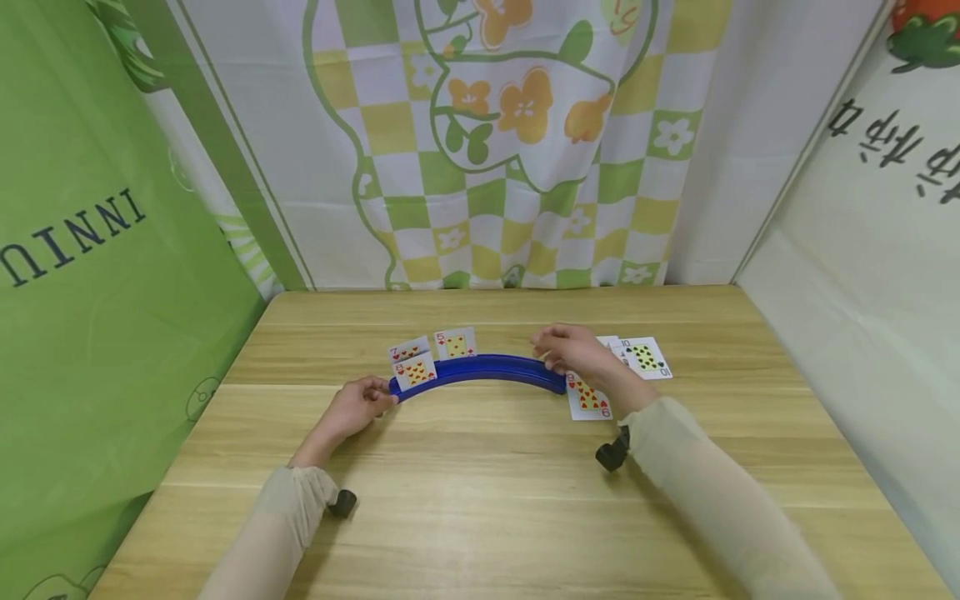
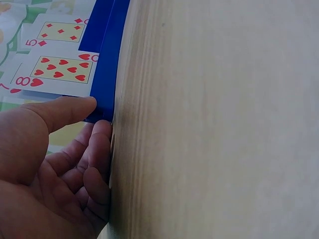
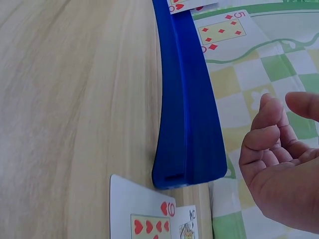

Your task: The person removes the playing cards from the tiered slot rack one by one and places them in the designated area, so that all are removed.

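A curved blue card holder (image 1: 487,366) lies on the wooden table. Upright in its left part are the eight of hearts (image 1: 415,372), the seven of hearts (image 1: 407,350) behind it and the five of diamonds (image 1: 455,342). My left hand (image 1: 358,407) holds the holder's left end; in the left wrist view the thumb (image 2: 75,106) lies on that end, fingers against its tip. Over the right end, slightly behind it, hovers my right hand (image 1: 576,352), with loosely bent fingers and nothing between them. Below it the nine of hearts (image 1: 587,402) lies face up, partly covered by the hand.
A black ten (image 1: 647,358) lies on the table right of my right hand, overlapping another card. A face card (image 3: 187,224) shows beside the nine in the right wrist view. A patterned curtain (image 1: 517,208) hangs behind the table (image 1: 480,500), and printed cloths hang at both sides.
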The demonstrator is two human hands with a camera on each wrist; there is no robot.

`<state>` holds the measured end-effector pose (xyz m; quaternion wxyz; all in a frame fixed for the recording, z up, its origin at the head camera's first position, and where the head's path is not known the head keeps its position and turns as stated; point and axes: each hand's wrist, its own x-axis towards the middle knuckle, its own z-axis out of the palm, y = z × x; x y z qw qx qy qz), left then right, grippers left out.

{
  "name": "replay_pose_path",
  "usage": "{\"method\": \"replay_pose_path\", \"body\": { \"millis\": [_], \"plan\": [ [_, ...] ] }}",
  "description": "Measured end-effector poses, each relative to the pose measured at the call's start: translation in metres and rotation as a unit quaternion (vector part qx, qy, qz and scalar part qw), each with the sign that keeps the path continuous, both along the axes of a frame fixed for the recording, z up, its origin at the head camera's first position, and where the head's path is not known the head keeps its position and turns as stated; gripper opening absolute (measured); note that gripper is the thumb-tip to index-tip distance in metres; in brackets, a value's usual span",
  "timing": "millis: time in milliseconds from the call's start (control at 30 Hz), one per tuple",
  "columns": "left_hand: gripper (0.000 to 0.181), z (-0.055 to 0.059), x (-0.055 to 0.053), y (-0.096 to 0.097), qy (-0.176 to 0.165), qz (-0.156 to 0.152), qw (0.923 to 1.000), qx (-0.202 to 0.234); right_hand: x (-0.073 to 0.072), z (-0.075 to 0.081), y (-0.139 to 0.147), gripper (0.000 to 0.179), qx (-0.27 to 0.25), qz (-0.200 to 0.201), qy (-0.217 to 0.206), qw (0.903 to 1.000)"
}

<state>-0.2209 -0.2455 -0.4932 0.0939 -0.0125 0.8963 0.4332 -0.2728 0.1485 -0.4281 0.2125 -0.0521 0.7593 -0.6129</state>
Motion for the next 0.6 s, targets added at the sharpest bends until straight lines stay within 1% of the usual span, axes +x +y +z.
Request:
{"method": "replay_pose_path", "body": {
  "millis": [200, 367, 600],
  "plan": [
    [0.029, -0.001, 0.000, 0.000, 0.004, 0.000, 1.0000, 0.000, -0.002, 0.001, -0.010, 0.039, -0.006, -0.002, 0.014, 0.9999],
    [0.029, -0.001, 0.000, -0.001, 0.006, -0.002, 1.0000, -0.005, -0.004, 0.003, -0.017, 0.038, 0.005, 0.000, 0.027, 0.9996],
    [0.028, -0.001, 0.000, -0.001, 0.005, -0.002, 1.0000, -0.005, -0.004, 0.004, -0.027, 0.028, -0.006, 0.001, 0.022, 0.9997]
  ]
}}
